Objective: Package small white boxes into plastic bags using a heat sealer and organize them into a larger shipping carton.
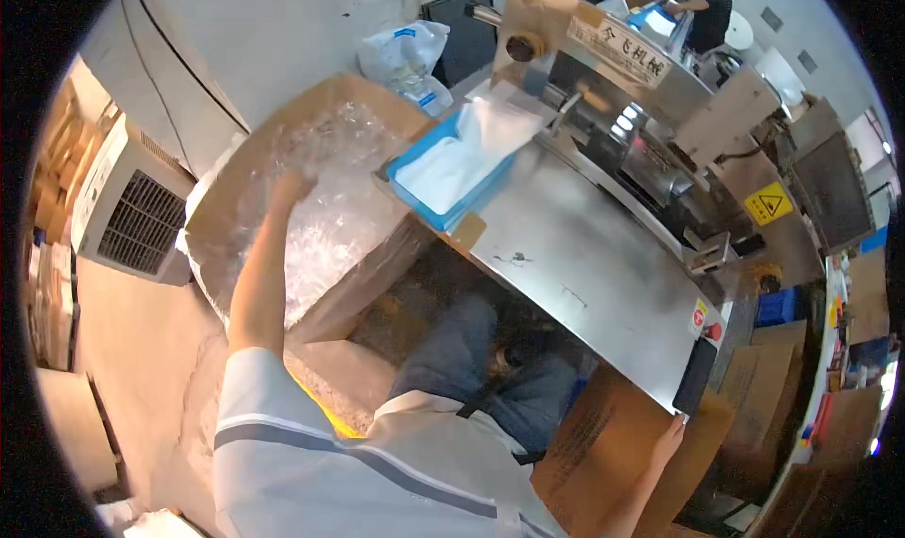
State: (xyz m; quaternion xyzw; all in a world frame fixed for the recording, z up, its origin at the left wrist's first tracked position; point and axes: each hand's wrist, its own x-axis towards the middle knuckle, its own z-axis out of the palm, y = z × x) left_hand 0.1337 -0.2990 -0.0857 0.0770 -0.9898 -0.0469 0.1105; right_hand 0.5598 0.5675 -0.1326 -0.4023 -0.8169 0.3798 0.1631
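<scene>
My left hand point(294, 187) reaches down into a large cardboard box point(353, 100) of loose clear plastic pieces point(325, 246). Its fingers blur into the heap, so whether they grip a piece is hidden. My right hand point(671, 436) is low at the near right corner of the metal worktable point(584, 265). Its fingertips reach the table edge, by the lower end of a dark, flat, phone-like slab point(696, 376). How those fingers are closed does not show. A blue tray point(443, 220) with white sheets or bags point(438, 175) sits on the table's left end, beside the box.
A press-like machine point(622, 114) with a yellow warning sign point(768, 203) stands behind the table. A red button point(714, 332) is at its right end. Below my right arm is an open carton point(584, 434). An air cooler point(137, 203) stands left; another person point(712, 15) works far back.
</scene>
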